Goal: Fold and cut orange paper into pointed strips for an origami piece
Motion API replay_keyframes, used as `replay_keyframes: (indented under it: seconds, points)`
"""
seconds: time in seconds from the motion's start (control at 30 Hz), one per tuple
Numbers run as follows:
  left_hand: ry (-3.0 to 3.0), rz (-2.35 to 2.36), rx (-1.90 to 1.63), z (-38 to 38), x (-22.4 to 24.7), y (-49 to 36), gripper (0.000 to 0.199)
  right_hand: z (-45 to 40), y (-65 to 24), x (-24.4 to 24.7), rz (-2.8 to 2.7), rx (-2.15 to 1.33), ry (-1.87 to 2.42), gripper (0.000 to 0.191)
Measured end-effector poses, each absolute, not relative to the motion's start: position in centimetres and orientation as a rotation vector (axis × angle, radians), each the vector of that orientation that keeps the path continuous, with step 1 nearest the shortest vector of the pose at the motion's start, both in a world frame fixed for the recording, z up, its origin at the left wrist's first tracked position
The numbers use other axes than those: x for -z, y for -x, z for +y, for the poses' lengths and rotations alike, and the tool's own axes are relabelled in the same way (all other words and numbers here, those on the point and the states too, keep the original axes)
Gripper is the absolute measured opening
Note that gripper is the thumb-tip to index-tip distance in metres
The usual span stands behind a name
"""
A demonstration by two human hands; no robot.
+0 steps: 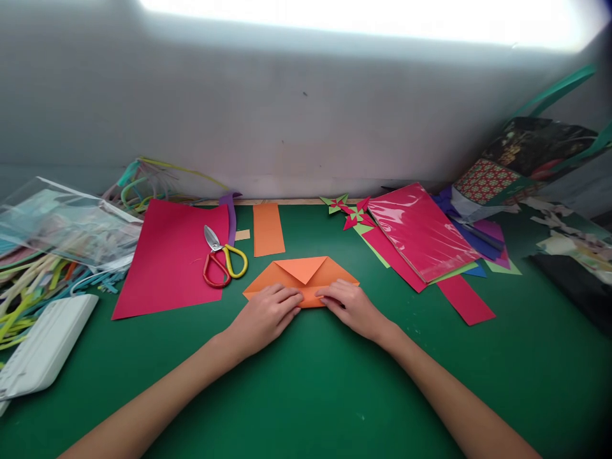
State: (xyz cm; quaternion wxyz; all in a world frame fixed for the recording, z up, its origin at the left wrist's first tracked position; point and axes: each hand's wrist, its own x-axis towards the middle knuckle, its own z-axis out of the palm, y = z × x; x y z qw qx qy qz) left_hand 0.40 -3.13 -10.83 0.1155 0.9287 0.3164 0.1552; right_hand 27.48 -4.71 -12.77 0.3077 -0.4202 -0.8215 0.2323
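An orange folded paper (310,294) lies on the green table in front of me, its top edge folded down into a triangle that points toward me. My left hand (270,314) pinches its near edge just left of the middle, thumb and fingers together. Right of the middle, my right hand (351,307) grips the same edge, fingers bent on top of the sheet. Both side corners of the paper stick out beyond my hands. Scissors (220,255) with one red and one yellow handle lie up and to the left, partly over a red sheet (167,261).
An orange strip (268,229) lies behind the folded paper. Folded red and green stars (356,215) sit beside a wrapped red paper pack (425,233). At the left are a white device (50,341) and colourful strips (23,303); a patterned bag (495,182) stands back right.
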Motion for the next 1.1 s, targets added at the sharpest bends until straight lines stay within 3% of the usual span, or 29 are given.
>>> replay_keyframes:
  seconds: [0.6,0.9,1.1]
  points:
    - [-2.653,0.916,-0.336,-2.1,10.7,0.4,0.038,-4.8,-28.0,12.0,-2.216,-0.725,1.107,0.021]
    - [-2.872,0.849,-0.303,-3.1,11.0,0.6,0.053,-6.2,-29.1,11.5,-2.581,-0.353,0.975,0.028]
    - [-2.922,0.582,-0.308,-3.9,10.8,2.0,0.042,-6.8,-28.9,10.8,-2.698,-0.238,0.983,0.031]
